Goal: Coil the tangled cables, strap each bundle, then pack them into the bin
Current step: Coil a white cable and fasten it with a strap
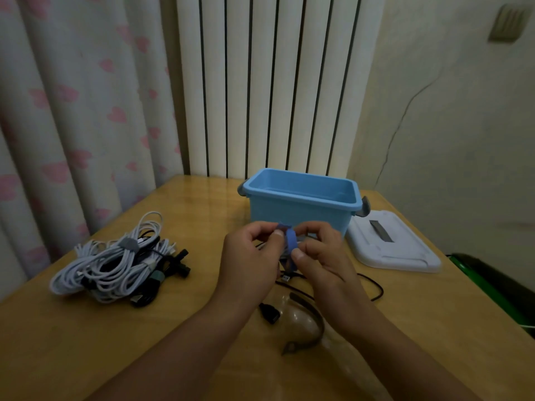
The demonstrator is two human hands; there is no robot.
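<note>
Strapping step: both hands, left hand [251, 256] and right hand [320, 253], pinch blue strap [290, 243] round black cable [373, 287] at frame centre (bundle mostly hidden). Next: cinch strap, drop into blue bin [301, 211].

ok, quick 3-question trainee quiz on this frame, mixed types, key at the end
1. True or false: the blue bin already holds cable bundles.
2. What do both hands, left hand and right hand, pinch? A) blue strap B) white lid C) the bin
3. Fill in: the pile of cables lies to the person's ____ of the bin.

Key: 1 false; 2 A; 3 left.
</note>
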